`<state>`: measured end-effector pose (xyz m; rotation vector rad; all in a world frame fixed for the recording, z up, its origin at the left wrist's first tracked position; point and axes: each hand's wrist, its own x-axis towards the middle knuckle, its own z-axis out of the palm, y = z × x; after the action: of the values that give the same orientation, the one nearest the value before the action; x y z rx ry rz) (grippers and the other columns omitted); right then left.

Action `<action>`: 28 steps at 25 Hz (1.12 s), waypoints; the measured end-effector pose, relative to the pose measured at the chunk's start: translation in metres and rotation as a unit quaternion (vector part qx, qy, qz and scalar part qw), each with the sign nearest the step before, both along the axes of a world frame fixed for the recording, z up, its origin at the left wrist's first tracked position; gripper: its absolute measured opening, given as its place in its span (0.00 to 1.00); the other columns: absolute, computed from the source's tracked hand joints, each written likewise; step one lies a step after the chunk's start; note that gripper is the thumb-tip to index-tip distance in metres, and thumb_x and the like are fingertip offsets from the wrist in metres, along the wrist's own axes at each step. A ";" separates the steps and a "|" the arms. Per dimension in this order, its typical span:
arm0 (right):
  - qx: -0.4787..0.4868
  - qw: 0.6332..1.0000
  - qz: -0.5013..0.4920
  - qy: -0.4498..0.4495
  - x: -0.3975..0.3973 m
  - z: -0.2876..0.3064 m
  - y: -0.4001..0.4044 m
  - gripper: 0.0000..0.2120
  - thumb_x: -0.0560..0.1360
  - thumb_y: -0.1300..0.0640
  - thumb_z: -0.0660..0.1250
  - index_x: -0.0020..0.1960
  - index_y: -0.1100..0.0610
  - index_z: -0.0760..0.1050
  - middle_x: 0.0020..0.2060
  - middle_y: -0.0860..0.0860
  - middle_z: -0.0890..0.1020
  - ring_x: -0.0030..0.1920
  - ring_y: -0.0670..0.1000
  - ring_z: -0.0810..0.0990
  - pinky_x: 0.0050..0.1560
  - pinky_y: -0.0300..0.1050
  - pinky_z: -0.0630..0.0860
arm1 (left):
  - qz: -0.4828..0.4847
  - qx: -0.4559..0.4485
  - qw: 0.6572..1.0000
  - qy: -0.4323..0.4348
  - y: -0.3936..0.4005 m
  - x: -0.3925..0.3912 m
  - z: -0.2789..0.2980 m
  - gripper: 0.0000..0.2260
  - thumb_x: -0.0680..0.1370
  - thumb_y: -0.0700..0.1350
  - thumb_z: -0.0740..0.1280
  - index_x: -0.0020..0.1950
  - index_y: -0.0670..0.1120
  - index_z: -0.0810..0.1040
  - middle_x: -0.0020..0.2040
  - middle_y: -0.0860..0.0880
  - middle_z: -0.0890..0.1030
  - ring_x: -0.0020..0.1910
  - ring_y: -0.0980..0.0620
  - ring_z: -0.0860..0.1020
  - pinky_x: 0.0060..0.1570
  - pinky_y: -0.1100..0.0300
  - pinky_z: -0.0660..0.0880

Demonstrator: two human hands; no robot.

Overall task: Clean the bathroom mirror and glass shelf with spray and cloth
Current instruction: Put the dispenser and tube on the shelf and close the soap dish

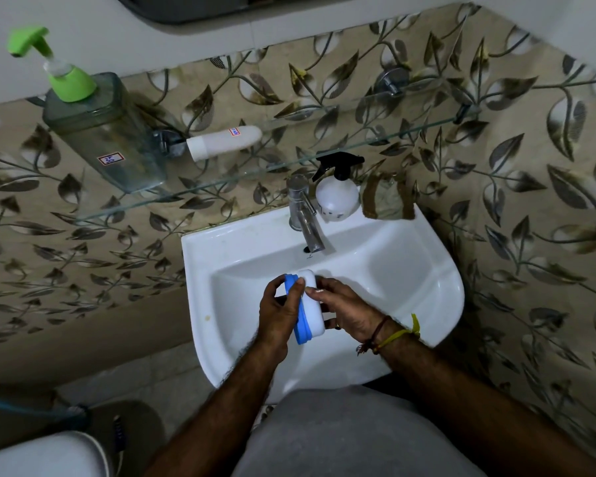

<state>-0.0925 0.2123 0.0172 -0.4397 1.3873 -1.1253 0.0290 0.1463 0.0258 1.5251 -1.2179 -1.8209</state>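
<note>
Both my hands are low over the white ceramic basin [437, 270], grasping a white oval plastic soap case with a blue lid [308, 306]: my left hand [278, 313] curls round the blue side, my right hand [350, 316] pinches the white side. The case's long axis runs away from me, tilted slightly left. The white round spray bottle with a black trigger [336, 194] stands ahead on the basin's back rim, just right of the chrome tap [303, 215] and nearer my right hand. A brown folded cloth [386, 199] lies just beside the bottle, further right. The clear glass shelf [324, 160] crosses above the tap, long axis left to right, carrying a clear pump bottle with a green top [97, 129] and a white tube [222, 141] lying on its side toward its left; the right part looks open. Only the mirror's dark lower edge [186, 10] shows at the top
</note>
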 end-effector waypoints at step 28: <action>-0.033 0.999 0.029 0.028 0.010 0.002 0.003 0.19 0.78 0.48 0.69 0.67 0.52 0.75 0.63 0.59 0.78 0.61 0.54 0.81 0.54 0.55 0.82 | -0.011 0.035 0.999 -0.001 -0.007 0.009 0.010 0.22 0.73 0.56 0.74 0.63 0.50 0.74 0.50 0.43 0.82 0.49 0.44 0.84 0.50 0.47 0.82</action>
<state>-0.0825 0.2149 0.0194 -0.5596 1.3797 -1.1210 0.0384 0.1394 0.0361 1.5564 -1.1874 -1.8945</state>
